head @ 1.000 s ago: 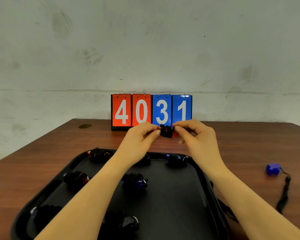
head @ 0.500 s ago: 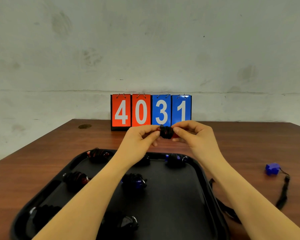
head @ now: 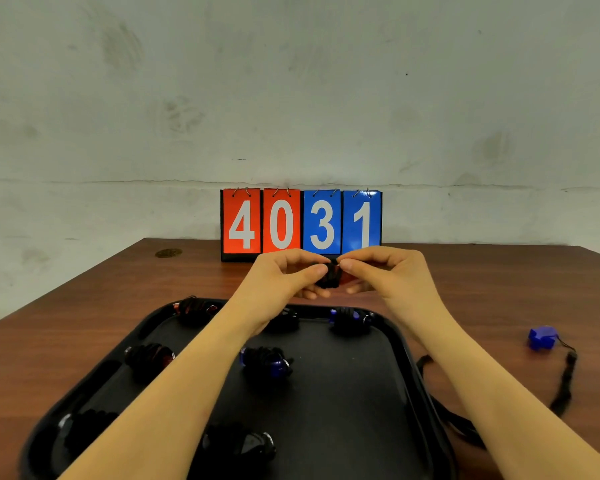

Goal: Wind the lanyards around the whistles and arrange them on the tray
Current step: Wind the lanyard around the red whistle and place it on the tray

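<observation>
A small whistle wrapped in black lanyard (head: 330, 278) is held in the air beyond the far edge of the black tray (head: 413, 362). My left hand (head: 284, 275) pinches it from the left and my right hand (head: 385, 271) pinches it from the right. A hint of red shows under the cord. Several wound whistles lie on the tray, among them a blue one (head: 266, 361), a red one (head: 149, 355) and another blue one (head: 350, 317). A blue whistle with its lanyard loose (head: 542, 337) lies on the table at the right.
A flip scoreboard (head: 301, 221) reading 4031 stands at the table's far edge against the wall. A loose black lanyard (head: 447, 414) trails along the tray's right side. The brown wooden table (head: 499, 289) ends close to the left of the tray.
Both hands have stayed together above the tray's far edge, shifting slightly on the wrapped whistle; the fingertips now meet more closely over it. Nothing on the tray or table has moved.
</observation>
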